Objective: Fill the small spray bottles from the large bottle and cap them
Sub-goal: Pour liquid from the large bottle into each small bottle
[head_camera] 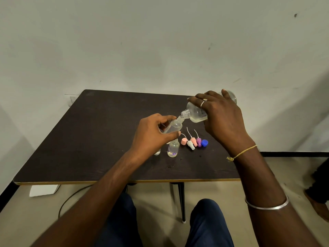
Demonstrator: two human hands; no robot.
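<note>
A right hand point(222, 120), fingers curled round the tilted large bottle point(195, 114), brings its mouth to a small bottle point(173, 126) pinched in the left hand point(153, 133) above the table point(89, 139), where a second small bottle point(173, 148) stands uncapped beside loose spray caps point(193, 142); all capping seemingly remains.
</note>
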